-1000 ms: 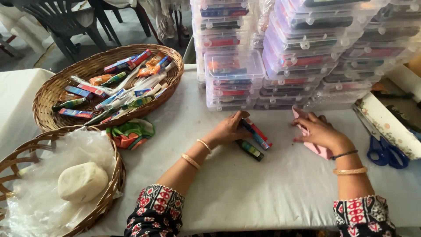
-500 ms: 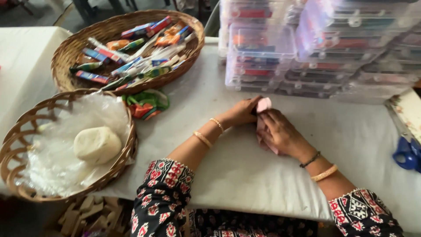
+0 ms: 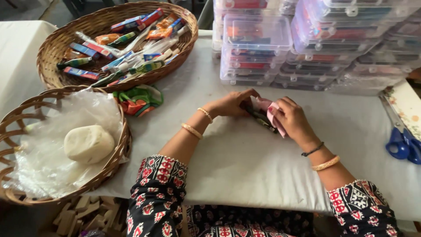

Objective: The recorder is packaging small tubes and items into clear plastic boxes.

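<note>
My left hand (image 3: pixel 231 104) and my right hand (image 3: pixel 290 118) meet at the middle of the white table (image 3: pixel 245 162). Together they grip a small bundle of dark wrapped sticks (image 3: pixel 261 119) and a pink cloth pouch (image 3: pixel 271 112). The right hand's fingers curl over the pink pouch. The left hand pinches the sticks' far end. Most of the bundle is hidden under the fingers. Both wrists wear bangles.
A wicker basket (image 3: pixel 57 48) full of several coloured packets stands at the back left. A second basket (image 3: pixel 13 118) holds plastic and a pale dough lump (image 3: pixel 89 143). Stacked clear plastic boxes (image 3: pixel 256 48) line the back. Blue scissors (image 3: pixel 402 142) lie far right. A green-orange wrapper (image 3: pixel 139 99) lies beside the baskets.
The hands came together from apart: the sticks that lay on the table are now held between both hands with the pink pouch. The camera view shifted left and down.
</note>
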